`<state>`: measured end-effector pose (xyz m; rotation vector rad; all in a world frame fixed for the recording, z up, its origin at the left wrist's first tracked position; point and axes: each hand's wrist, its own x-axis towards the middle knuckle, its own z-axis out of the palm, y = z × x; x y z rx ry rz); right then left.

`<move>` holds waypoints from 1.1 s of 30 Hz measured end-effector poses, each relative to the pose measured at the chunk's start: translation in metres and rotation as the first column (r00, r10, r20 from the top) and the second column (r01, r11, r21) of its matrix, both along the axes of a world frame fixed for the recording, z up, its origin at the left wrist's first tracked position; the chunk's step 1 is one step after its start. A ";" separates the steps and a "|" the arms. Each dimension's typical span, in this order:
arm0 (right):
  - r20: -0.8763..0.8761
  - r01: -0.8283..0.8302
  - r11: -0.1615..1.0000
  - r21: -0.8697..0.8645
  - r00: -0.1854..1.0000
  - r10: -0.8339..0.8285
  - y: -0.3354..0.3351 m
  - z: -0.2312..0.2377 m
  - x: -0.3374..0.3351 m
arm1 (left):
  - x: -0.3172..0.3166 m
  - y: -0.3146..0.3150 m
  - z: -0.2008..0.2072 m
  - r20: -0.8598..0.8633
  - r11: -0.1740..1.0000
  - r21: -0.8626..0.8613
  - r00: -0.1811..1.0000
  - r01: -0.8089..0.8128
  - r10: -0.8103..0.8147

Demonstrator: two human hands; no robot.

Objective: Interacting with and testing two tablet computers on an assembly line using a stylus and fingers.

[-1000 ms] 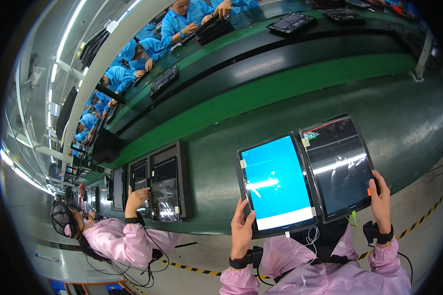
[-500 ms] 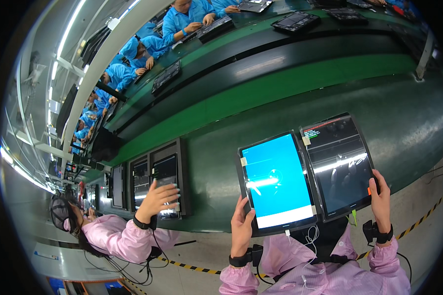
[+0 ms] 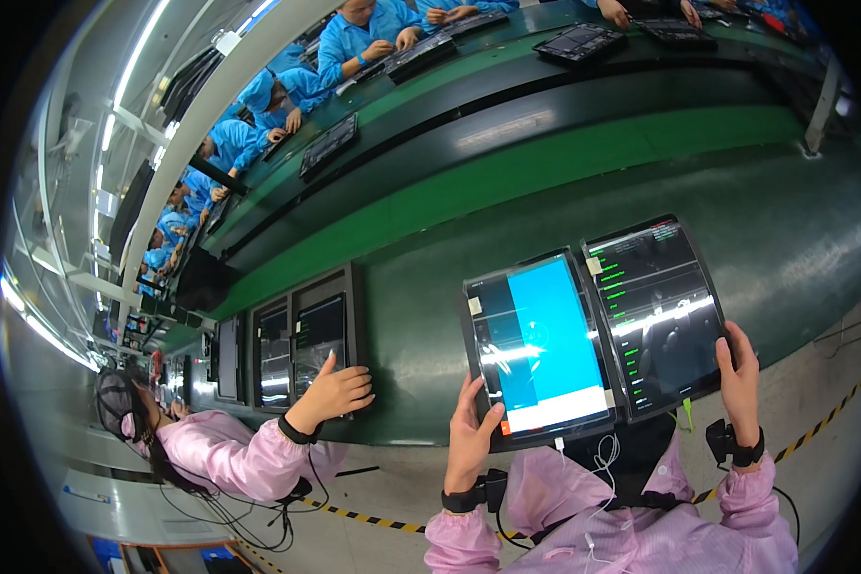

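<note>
Two tablets lie side by side before me at the bench's near edge. My left hand (image 3: 471, 430) is closed on the lower left edge of the left tablet (image 3: 555, 335), thumb over its front. Its screen is partly dark, partly bright blue, with a white band low down. A white cable plug (image 3: 560, 445) sits at its lower edge. The right tablet (image 3: 658, 311) has a dark screen with lines of green text. Gripping its lower right edge is my right hand (image 3: 739, 373). A green tab (image 3: 687, 413) hangs below that tablet. Black bands circle both my wrists.
At left, a co-worker's hand (image 3: 342, 394) rests at a dark tray (image 3: 356, 325) holding more tablets. Across the green bench (image 3: 421, 277), people in blue work beside a conveyor line (image 3: 507, 124) carrying several dark devices. A metal post (image 3: 821, 115) stands at far right.
The left tablet's screen went from nearly all blue to partly dark. Rows of green text appeared on the right tablet. The co-worker's hand lowered onto the tray's side. My hands barely moved.
</note>
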<state>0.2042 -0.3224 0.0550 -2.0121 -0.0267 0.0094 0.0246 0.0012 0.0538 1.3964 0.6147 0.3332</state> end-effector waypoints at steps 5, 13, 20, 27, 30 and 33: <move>0.107 -0.179 0.983 0.035 0.979 0.174 0.026 0.040 -0.039 | -0.021 0.008 0.001 0.028 0.988 0.012 0.988 0.153 -0.154; -0.098 -0.779 0.626 -0.047 0.627 0.773 0.078 0.035 -0.090 | -0.021 -0.008 0.001 0.053 0.975 0.098 0.977 0.200 -0.206; -0.269 -0.806 0.582 0.108 0.540 0.797 0.121 0.010 -0.109 | -0.030 -0.027 -0.012 -0.081 0.857 0.494 0.989 0.147 -0.123; -0.397 -0.685 0.670 0.287 0.551 0.734 0.121 0.008 -0.118 | -0.033 -0.025 -0.015 -0.137 0.811 0.563 0.986 0.159 -0.098; -0.398 -0.658 0.651 0.378 0.519 0.756 0.118 0.001 -0.117 | -0.033 -0.030 -0.015 -0.164 0.765 0.619 0.982 0.175 -0.092; -0.391 -0.658 0.654 0.373 0.527 0.754 0.103 -0.007 -0.115 | -0.025 -0.040 -0.017 -0.165 0.760 0.621 0.980 0.192 -0.112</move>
